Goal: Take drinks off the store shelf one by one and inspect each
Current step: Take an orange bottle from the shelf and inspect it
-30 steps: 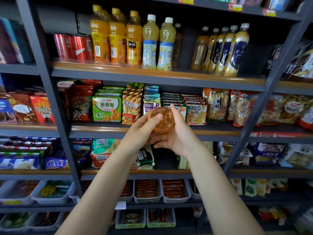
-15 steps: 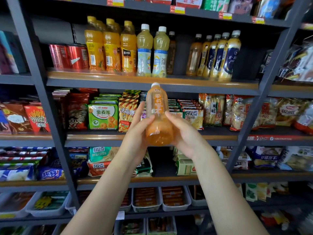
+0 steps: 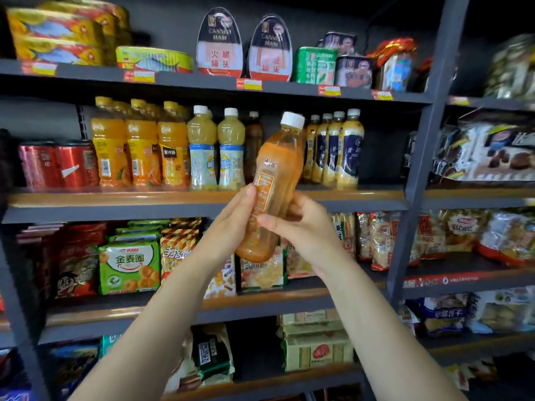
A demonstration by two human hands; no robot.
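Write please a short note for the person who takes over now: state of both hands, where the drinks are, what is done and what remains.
Left hand: holds the orange bottle from the left side, thumb on its label.
Right hand: grips the same bottle from the right, fingers behind it.
The bottle is off the shelf, tilted, its white cap pointing up and right, in front of the drinks shelf.
The other bottles and the red cans stand on that shelf.
Done: one drink taken off, inspection under way.
Left: finish with this bottle, then take the other drinks one by one.
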